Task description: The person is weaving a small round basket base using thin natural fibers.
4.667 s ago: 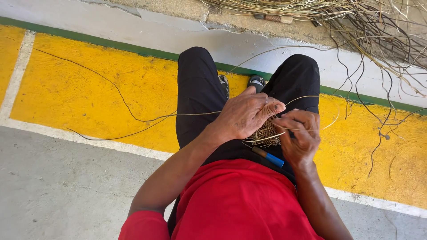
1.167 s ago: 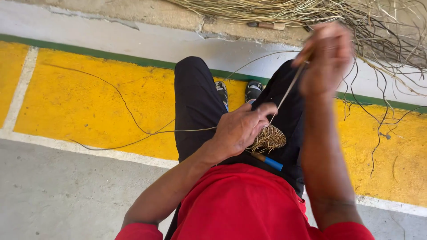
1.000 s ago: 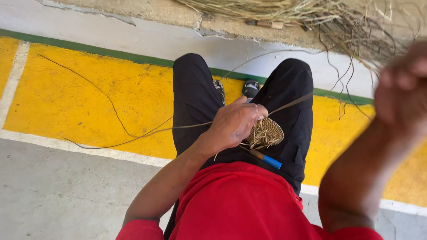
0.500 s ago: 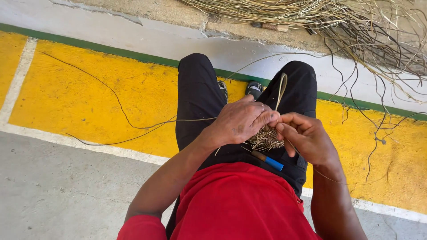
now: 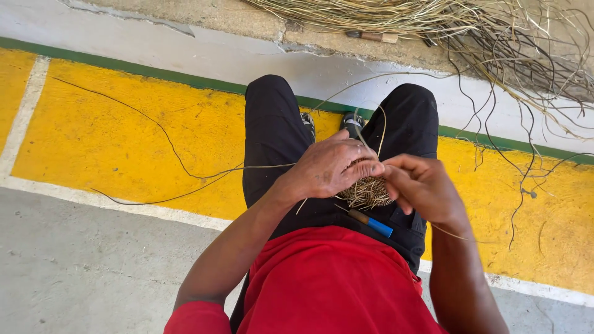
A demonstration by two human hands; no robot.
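A small round woven disc [image 5: 370, 192] of tan fibre rests on my lap, over black trousers [image 5: 272, 142]. My left hand [image 5: 331, 167] grips its near-left edge with fingers curled over it. My right hand [image 5: 421, 185] pinches a thin fibre strand [image 5: 382, 127] that loops up from the disc's rim. A long strand [image 5: 185, 176] trails left from the disc across the yellow floor. A tool with a blue and brown handle [image 5: 371, 221] lies on my lap just below the disc.
A heap of loose dry fibre stalks [image 5: 445, 18] lies on the concrete ledge ahead, spilling down at the right [image 5: 532, 93]. A wooden-handled tool [image 5: 374, 37] lies among them. A green line [image 5: 154, 71] borders the yellow-painted floor; grey concrete [image 5: 93, 266] lies to my left.
My right hand, which had pulled the strand high and out to the right, has come back down to the disc. The left hand has stayed on the woven piece.
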